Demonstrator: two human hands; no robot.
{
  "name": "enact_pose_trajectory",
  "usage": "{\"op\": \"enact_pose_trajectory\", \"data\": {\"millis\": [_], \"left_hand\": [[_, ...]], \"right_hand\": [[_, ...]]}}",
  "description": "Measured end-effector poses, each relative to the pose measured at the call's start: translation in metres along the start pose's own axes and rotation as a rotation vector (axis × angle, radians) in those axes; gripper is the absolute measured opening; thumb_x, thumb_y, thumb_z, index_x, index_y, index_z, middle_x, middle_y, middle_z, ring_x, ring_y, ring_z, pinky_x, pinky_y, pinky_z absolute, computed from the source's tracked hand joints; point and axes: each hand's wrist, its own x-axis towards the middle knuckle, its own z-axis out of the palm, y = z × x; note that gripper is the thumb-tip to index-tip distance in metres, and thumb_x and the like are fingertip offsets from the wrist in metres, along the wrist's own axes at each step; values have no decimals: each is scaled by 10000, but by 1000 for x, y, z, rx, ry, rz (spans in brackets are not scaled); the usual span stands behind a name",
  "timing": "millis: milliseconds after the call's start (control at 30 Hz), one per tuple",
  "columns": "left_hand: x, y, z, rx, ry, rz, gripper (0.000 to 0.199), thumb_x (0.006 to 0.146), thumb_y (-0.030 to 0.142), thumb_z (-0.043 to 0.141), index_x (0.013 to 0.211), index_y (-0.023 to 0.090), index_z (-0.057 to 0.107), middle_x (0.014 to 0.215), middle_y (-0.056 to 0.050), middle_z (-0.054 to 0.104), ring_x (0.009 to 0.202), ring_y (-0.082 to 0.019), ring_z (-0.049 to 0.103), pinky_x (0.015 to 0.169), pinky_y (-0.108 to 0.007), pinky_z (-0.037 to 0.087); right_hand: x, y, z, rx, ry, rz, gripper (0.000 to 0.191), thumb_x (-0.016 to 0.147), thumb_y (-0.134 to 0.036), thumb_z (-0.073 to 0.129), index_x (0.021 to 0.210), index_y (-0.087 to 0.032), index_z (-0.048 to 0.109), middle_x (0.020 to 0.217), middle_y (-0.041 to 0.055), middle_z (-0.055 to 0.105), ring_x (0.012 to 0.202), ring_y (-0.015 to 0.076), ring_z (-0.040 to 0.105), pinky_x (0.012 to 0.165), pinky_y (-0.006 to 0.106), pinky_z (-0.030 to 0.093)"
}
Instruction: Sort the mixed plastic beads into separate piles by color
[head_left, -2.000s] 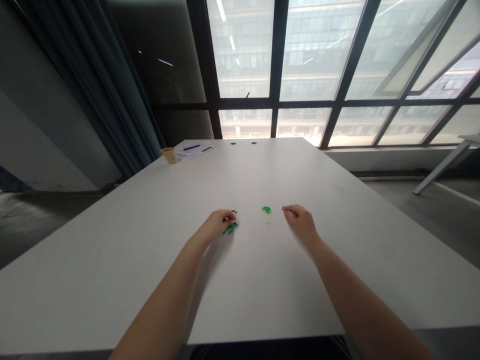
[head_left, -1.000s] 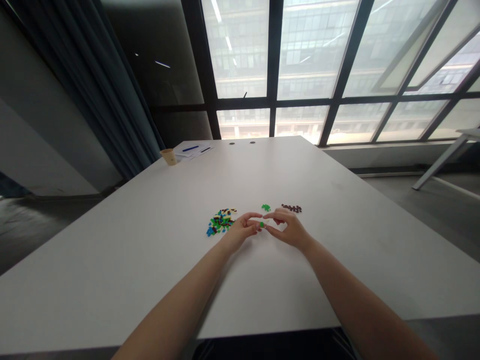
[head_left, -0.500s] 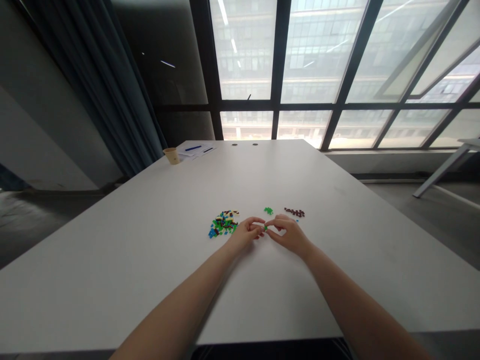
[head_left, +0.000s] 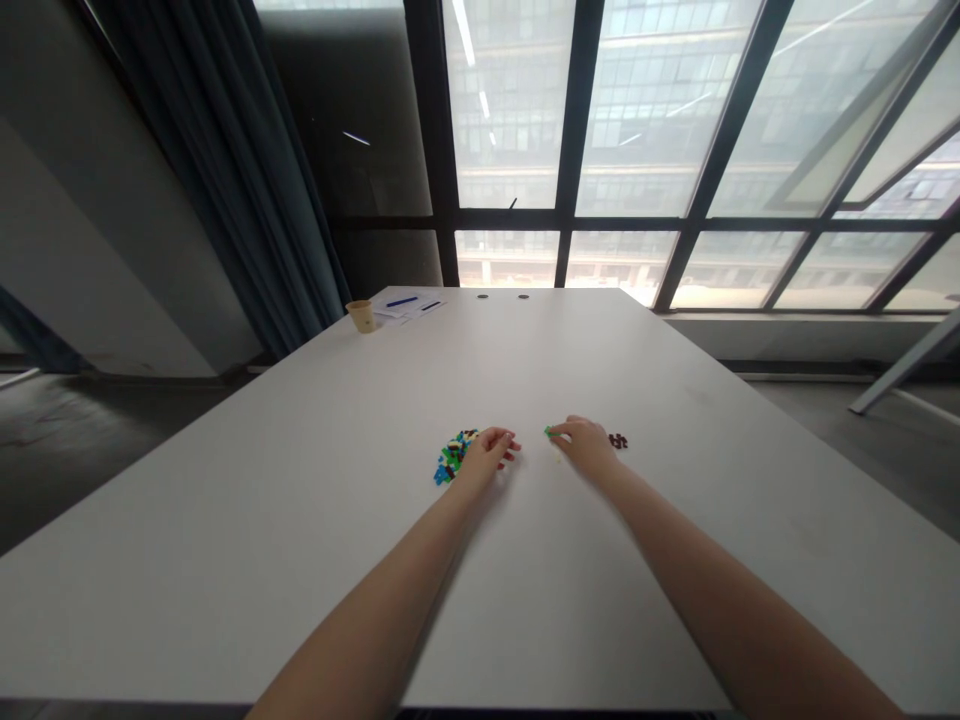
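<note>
A mixed pile of small toy bricks (head_left: 452, 458), in green, blue, dark brown and cream, lies on the white table. Just right of it, partly covering it, is my left hand (head_left: 491, 452), its fingers loosely curved and apart with nothing visible in them. My right hand (head_left: 586, 445) reaches to a few green bricks (head_left: 549, 431), thumb and forefinger closed on a green brick there; the fingers hide much of that small group. Dark brown bricks (head_left: 618, 440) show beyond the right hand's wrist side, partly covered by it. A tiny pale piece (head_left: 558, 458) lies below the right fingertips.
The white table (head_left: 480, 370) stretches away to tall windows (head_left: 510, 110). At its far left stand a paper cup (head_left: 362, 316) and papers (head_left: 390, 308) with a blue pen (head_left: 403, 301). Two dark round discs (head_left: 523, 297) sit near the far edge.
My hands have moved apart. The right hand, with the green brick, has gone from beside the left fingertips out to the small green group. The view has shifted slightly.
</note>
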Motion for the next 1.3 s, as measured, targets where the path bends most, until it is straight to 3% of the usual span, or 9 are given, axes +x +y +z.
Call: {"op": "enact_pose_trajectory", "data": {"millis": [167,300,433,600,667,833,1000,1167,1300], "left_hand": [[3,0,-5,-55,74,13,271,708,391,530,846,159,527,823,-64,636,611,-92,544,516,-193,376],[7,5,-15,-43,146,42,268,733,389,490,873,165,529,841,-65,631,625,-105,551,538,-218,402],[11,14,-35,250,249,182,236,765,311,440,879,154,575,823,-60,620,691,-132,556,661,-263,431],[6,18,-48,857,70,263,156,700,255,541,757,180,665,851,-52,602,817,-168,552,759,-267,410],[1,19,-45,976,12,225,143,688,269,558,729,189,669,857,-47,599,809,-163,554,733,-255,413],[-10,23,-37,1213,20,154,223,657,407,575,650,193,638,860,-53,595,765,-179,554,624,-252,405],[-16,25,-31,1343,28,133,236,636,429,584,656,196,622,869,-61,601,766,-193,558,594,-256,402],[-17,24,-28,1367,36,158,140,673,330,551,687,206,617,892,-56,602,805,-195,557,615,-264,413],[-20,23,-24,1388,47,180,124,689,250,523,757,209,618,928,-64,600,859,-197,551,660,-271,426]], "right_hand": [[0,-1,6,-44,-2,-10,180,780,-275,525,855,-293,688,737,28,629,687,152,559,615,251,335],[-2,4,1,59,53,-7,216,794,-285,494,910,-266,676,756,31,635,699,154,559,646,259,357],[-12,14,-8,163,149,30,259,792,-304,456,903,-218,674,713,30,628,647,149,540,636,261,380],[-35,27,-9,305,236,120,263,765,-275,443,837,-183,679,764,47,657,605,140,528,631,264,409],[-41,29,-8,344,254,161,263,755,-274,448,835,-176,678,820,61,667,640,147,545,654,271,420],[-42,27,-11,377,266,164,259,750,-264,448,847,-185,675,879,67,668,746,167,574,713,283,426],[-40,28,-11,383,262,145,253,751,-256,449,848,-188,672,867,62,667,739,163,572,727,286,422],[-42,26,-14,392,245,126,248,752,-259,454,847,-191,672,840,57,662,655,146,542,670,272,416],[-44,20,-18,367,223,78,249,763,-271,454,847,-194,675,693,38,629,580,136,494,624,263,393]]}}
